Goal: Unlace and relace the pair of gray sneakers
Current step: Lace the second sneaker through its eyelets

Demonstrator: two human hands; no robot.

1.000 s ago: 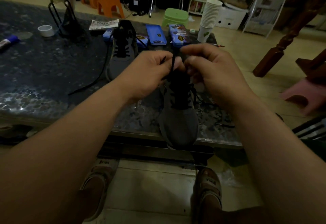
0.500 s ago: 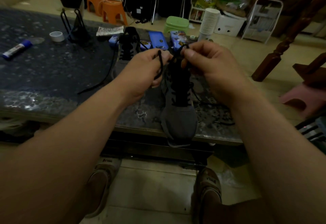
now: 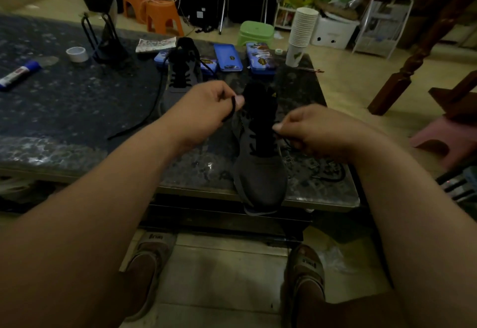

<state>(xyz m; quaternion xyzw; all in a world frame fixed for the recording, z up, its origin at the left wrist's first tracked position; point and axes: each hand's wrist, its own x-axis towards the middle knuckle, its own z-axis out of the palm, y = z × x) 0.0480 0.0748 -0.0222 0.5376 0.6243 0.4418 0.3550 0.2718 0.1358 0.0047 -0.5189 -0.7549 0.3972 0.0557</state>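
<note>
A gray sneaker (image 3: 260, 173) stands at the table's front edge, toe over the rim, with black laces across its tongue. My left hand (image 3: 204, 107) pinches one black lace end (image 3: 231, 111) just left of the shoe's collar. My right hand (image 3: 312, 131) pinches the other lace end at the shoe's right side, lower down. The second gray sneaker (image 3: 180, 80) lies farther back on the table, its loose black lace (image 3: 139, 124) trailing to the left.
On the dark speckled table (image 3: 64, 111) are a glue stick (image 3: 18, 73), a tape roll (image 3: 77, 54), a black wire stand (image 3: 103, 41), blue cases (image 3: 228, 58) and a stack of paper cups (image 3: 302, 33). Orange, green and pink stools stand around.
My hands, together above the shoe's collar, have drawn apart: the right dropped down to the shoe's right side, the left stayed high with its lace end.
</note>
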